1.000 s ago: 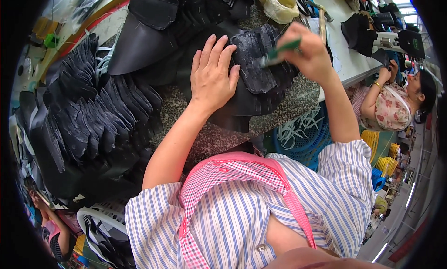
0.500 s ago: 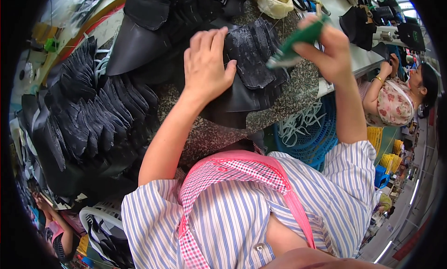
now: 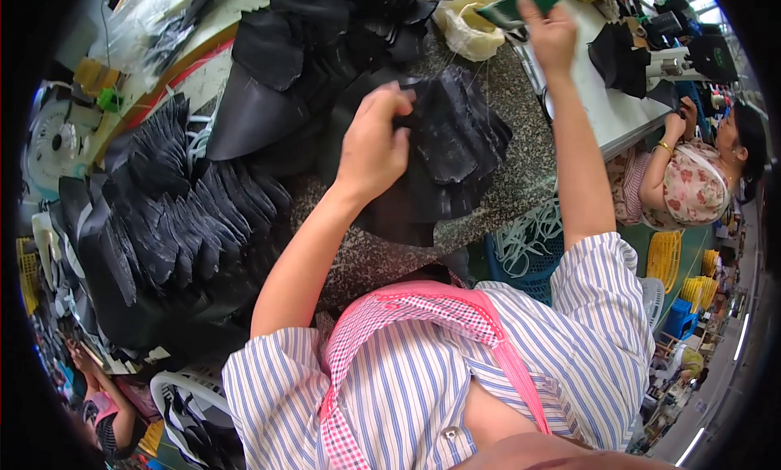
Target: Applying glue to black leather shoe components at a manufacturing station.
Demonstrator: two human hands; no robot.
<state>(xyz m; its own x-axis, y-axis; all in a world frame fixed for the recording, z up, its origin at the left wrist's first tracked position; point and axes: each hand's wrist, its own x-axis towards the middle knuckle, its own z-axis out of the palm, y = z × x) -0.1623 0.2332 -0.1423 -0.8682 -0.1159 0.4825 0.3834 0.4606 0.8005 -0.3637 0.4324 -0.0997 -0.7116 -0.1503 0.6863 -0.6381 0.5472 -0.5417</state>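
My right hand is closed on a green flat tool with a pale edge, at the top of the view. The tool is over a pot lined with a pale plastic bag. My left hand has its fingers curled in, slightly blurred, above black leather-like sheets; whether it pinches an edge is hidden. Just right of that hand lies a fanned stack of black pieces, rough and whitish along their overlapping strips. Beneath them is a speckled stone-like worktop.
Rows of layered black pieces fill the left side, with a larger black heap behind. A blue basket holding pale strips stands below the worktop's right edge. A co-worker in a floral top sits at the right.
My right hand has carried the green tool up and away from the fanned pieces to the bag-lined pot. My left hand's spread fingers have curled, lifting off the sheets.
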